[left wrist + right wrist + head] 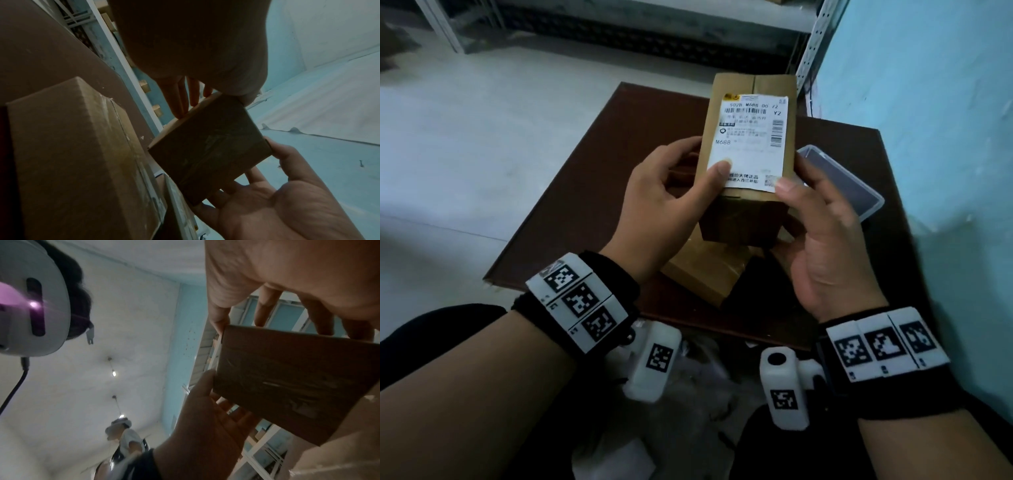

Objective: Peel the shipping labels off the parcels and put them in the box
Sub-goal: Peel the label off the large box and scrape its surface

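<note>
Two hands hold one brown parcel up over the dark desk. The left hand grips its left side, thumb pressed on the white label's lower left corner. The right hand grips the right side, thumb on the label's lower right corner, fingers behind. The label lies flat on the face towards the camera. A second parcel lies on the desk below. A clear plastic box sits to the right, partly behind the right hand.

A dark brown board lay on the pale floor; metal shelving stood beside a blue wall.
</note>
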`<state>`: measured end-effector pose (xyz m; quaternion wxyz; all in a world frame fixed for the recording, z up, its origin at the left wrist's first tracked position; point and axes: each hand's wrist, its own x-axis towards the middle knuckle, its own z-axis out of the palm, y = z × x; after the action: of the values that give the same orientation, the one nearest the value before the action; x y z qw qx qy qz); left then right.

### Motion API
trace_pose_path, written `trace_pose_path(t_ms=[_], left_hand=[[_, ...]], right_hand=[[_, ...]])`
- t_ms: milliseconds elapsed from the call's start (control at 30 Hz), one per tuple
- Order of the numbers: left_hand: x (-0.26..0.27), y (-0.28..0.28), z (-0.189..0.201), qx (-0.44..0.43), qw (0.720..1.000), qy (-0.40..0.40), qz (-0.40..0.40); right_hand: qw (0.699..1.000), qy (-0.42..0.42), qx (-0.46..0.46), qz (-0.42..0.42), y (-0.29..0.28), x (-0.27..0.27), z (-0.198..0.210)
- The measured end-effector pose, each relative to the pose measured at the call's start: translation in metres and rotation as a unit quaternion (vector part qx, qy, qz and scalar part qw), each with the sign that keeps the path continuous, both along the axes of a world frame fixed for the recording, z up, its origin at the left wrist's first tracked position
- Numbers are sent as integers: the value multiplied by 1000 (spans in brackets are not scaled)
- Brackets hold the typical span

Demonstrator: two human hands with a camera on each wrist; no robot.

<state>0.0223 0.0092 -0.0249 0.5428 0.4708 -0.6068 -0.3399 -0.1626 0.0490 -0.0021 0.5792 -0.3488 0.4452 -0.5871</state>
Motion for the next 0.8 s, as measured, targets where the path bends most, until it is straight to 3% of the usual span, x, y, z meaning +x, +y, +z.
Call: trace_pose_path(t_ms=[300, 467, 633, 800], left_hand=[[-2, -4, -7, -13, 1000, 11, 17], [-4, -5, -6, -22, 1000, 15, -7], [-9, -5, -7, 13, 1000, -12, -9], [-15, 0, -3, 45, 999, 7, -19]], right_hand=[[1000, 18, -8, 19, -11, 8, -7], [997, 74, -33, 7, -14, 11, -12], [974, 213, -83, 6, -17, 6, -21], [969, 221, -113, -14, -18, 3, -21]])
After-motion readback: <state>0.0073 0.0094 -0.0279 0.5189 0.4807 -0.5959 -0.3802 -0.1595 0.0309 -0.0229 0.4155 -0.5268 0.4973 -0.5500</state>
